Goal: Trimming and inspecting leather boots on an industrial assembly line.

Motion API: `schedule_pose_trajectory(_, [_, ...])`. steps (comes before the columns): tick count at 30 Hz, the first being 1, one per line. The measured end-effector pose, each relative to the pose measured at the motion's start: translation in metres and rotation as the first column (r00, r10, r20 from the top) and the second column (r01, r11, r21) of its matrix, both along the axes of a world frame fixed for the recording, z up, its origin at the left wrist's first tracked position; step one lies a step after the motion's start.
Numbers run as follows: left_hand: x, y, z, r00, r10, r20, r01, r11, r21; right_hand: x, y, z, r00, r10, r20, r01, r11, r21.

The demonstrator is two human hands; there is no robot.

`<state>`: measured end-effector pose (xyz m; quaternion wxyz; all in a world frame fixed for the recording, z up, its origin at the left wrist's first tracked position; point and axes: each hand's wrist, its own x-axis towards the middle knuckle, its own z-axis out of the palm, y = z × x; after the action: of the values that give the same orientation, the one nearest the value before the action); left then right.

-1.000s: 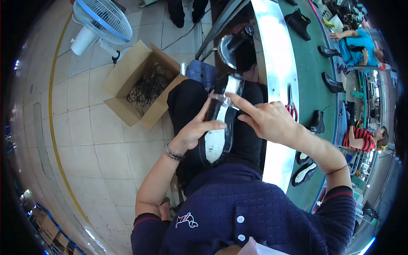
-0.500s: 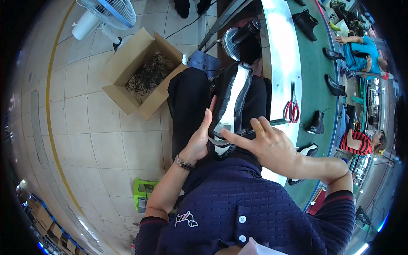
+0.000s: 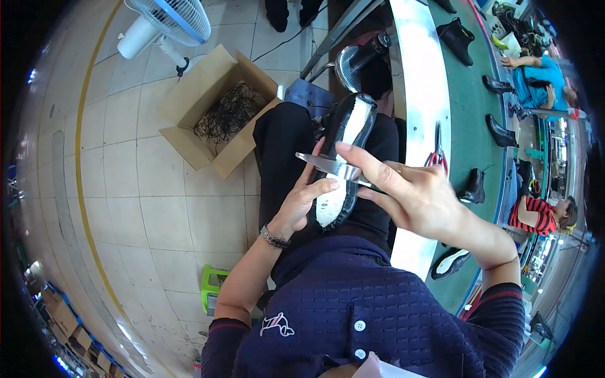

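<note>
Floor: pale tiles, with an open cardboard box (image 3: 217, 113) of dark scraps and a white fan (image 3: 165, 22) beyond your knees.
Tabletop (image 3: 469, 113): green belt to your right, black boots spaced along it.
Shoe (image 3: 343, 160): black, sole up, over your lap.
Left hand (image 3: 302, 205): your fingers wrap the shoe's heel end.
Right hand (image 3: 416, 198): you grip a metal blade (image 3: 331, 167) laid across the sole.

A dark navy knit shirt with red-trimmed cuffs, white buttons, black trousers, a beaded bracelet (image 3: 274, 237).

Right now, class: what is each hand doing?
Left hand: closed around the black shoe, sole up.
Right hand: holding a metal blade across the sole.
</note>
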<state>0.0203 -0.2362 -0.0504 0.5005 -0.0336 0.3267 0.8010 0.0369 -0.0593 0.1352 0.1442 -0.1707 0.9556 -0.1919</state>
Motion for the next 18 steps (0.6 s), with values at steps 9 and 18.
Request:
schedule_pose_trajectory(9, [-0.011, -0.013, -0.001, 0.988, -0.113, 0.106, 0.110, 0.993, 0.033, 0.010, -0.008, -0.034, 0.999, 0.035, -0.026, -0.032, 0.993, 0.111])
schedule_pose_trajectory(18, [0.004, -0.011, 0.005, 0.999, 0.034, 0.037, -0.036, 0.998, 0.044, 0.004, -0.003, -0.025, 0.996, -0.086, -0.027, 0.087, 0.994, 0.070])
